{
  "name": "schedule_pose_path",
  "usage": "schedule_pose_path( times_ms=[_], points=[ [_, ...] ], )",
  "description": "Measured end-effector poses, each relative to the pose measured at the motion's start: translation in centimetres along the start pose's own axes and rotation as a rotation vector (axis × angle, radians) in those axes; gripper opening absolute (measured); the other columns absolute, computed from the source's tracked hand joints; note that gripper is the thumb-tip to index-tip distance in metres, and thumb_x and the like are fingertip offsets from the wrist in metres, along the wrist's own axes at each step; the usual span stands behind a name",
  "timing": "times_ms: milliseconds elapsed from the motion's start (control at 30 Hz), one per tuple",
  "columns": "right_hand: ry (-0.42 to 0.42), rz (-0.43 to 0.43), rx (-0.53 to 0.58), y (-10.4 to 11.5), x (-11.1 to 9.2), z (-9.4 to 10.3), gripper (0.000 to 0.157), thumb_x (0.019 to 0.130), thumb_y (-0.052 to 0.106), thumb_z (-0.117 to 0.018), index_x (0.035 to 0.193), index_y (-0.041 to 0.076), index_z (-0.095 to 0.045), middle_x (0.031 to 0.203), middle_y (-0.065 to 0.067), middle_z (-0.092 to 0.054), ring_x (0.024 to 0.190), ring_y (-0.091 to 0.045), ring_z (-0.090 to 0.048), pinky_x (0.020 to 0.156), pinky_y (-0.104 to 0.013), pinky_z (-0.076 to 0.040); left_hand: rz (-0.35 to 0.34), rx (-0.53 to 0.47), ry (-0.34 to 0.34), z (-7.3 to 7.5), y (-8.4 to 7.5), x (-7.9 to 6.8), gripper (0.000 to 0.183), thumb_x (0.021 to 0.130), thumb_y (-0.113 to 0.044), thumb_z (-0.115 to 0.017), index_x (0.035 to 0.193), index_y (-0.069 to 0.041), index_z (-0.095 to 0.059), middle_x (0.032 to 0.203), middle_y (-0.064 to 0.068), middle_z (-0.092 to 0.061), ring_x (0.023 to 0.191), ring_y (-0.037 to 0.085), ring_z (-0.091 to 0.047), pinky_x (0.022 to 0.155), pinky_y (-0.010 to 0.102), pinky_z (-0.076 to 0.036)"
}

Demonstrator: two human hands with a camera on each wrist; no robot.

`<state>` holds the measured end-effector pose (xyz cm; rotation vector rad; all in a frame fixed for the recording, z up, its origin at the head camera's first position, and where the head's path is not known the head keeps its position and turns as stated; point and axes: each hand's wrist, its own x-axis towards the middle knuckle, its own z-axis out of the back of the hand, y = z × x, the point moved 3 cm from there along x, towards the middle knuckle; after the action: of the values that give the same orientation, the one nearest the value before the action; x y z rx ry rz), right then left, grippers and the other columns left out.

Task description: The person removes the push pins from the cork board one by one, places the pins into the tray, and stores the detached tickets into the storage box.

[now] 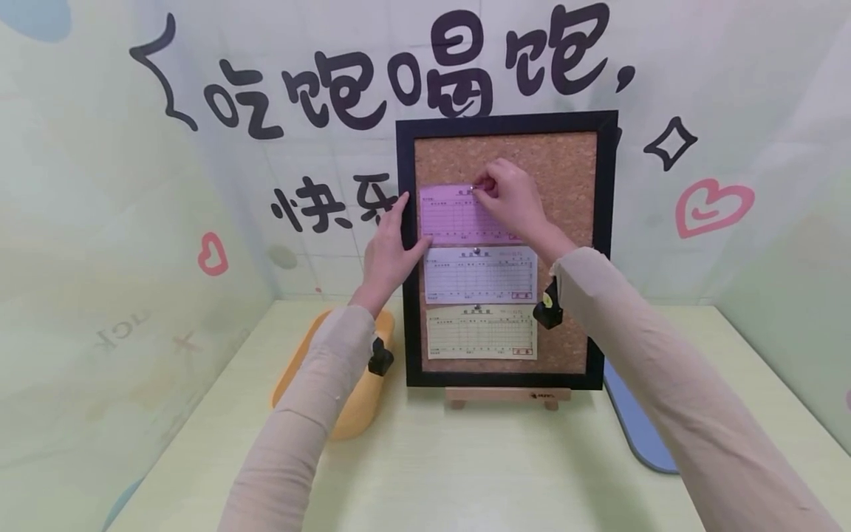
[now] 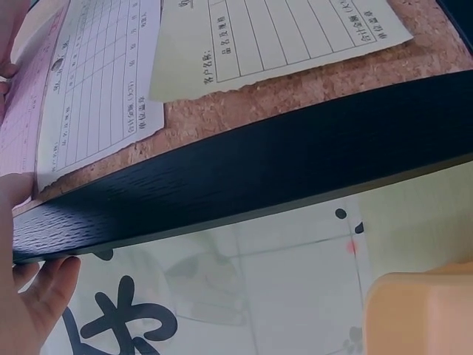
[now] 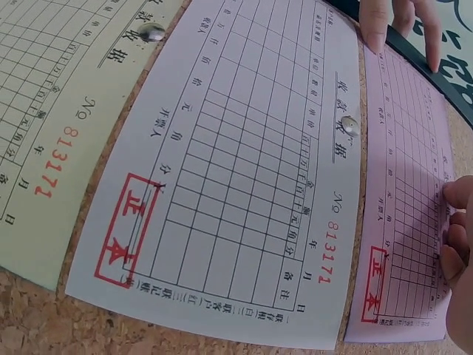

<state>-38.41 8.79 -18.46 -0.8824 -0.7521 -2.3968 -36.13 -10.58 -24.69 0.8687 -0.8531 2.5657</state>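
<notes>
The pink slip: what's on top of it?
The right hand covers the upper right of the pink slip, pinching what looks like a pin; the left hand rests its thumb on the lower left corner. Any print directly beneath is hidden.

In the head view the right hand (image 1: 517, 198) hides much of the pink slip's (image 1: 448, 219) right part, and the tiny glinting thing (image 1: 473, 188) at its fingertips (a mere speck) is too small to identify. The right sleeve (image 1: 665, 369) covers some of the blue board (image 1: 641, 421); the left wrist view crops the orange bin (image 2: 414, 318).
</notes>
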Motion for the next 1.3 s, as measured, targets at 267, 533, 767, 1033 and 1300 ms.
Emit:
schedule_pose_path(
  times_ms=[267, 533, 767, 1033, 1300],
  points=[
    [0.002, 0.016, -0.007, 0.04, -0.18, -0.04, 0.012, 0.087, 0.010, -0.058, 0.091, 0.002, -0.065, 0.089, -0.009, -0.055, 0.078, -0.019, -0.050, 0.069, -0.029, -0.042, 0.017, 0.005, 0.015, 0.05, -0.02, 0.00, 0.074, 0.084, -0.032, -0.063, 0.144, -0.018, -0.023, 0.140, 0.011, -0.037, 0.111, 0.030, -0.050, 0.082, 0.042, -0.046],
    [-0.011, -0.010, -0.029, 0.09, -0.16, -0.03, 0.013, 0.087, 0.012, -0.058, 0.092, 0.002, -0.065, 0.091, -0.008, -0.056, 0.079, -0.019, -0.052, 0.071, -0.030, -0.043, 0.009, 0.006, 0.006, 0.00, -0.11, 0.06, 0.074, 0.084, -0.031, -0.064, 0.144, -0.018, -0.023, 0.139, 0.012, -0.038, 0.107, 0.030, -0.052, 0.080, 0.042, -0.047],
    [-0.019, -0.020, -0.023, 0.27, 0.08, 0.03, 0.012, 0.086, 0.011, -0.058, 0.091, 0.004, -0.065, 0.092, -0.007, -0.057, 0.081, -0.018, -0.052, 0.072, -0.030, -0.042, -0.003, -0.003, -0.007, 0.12, -0.05, 0.23, 0.074, 0.083, -0.031, -0.064, 0.144, -0.018, -0.023, 0.138, 0.013, -0.039, 0.103, 0.032, -0.054, 0.080, 0.044, -0.046],
    [0.037, -0.045, -0.023, 0.43, 0.17, 0.17, 0.012, 0.086, 0.010, -0.056, 0.091, 0.004, -0.065, 0.090, -0.007, -0.057, 0.081, -0.018, -0.051, 0.071, -0.029, -0.042, -0.019, -0.007, -0.015, 0.04, 0.04, 0.08, 0.074, 0.084, -0.031, -0.064, 0.144, -0.017, -0.023, 0.137, 0.012, -0.040, 0.099, 0.032, -0.055, 0.081, 0.044, -0.046],
    [0.108, -0.083, -0.038, 0.62, 0.42, 0.37, 0.016, 0.086, 0.010, -0.053, 0.093, 0.004, -0.066, 0.090, -0.007, -0.057, 0.081, -0.019, -0.050, 0.072, -0.030, -0.042, 0.000, 0.005, 0.001, -0.01, 0.04, 0.03, 0.074, 0.084, -0.031, -0.064, 0.144, -0.018, -0.022, 0.138, 0.012, -0.039, 0.096, 0.033, -0.056, 0.077, 0.044, -0.047]
  ],
)
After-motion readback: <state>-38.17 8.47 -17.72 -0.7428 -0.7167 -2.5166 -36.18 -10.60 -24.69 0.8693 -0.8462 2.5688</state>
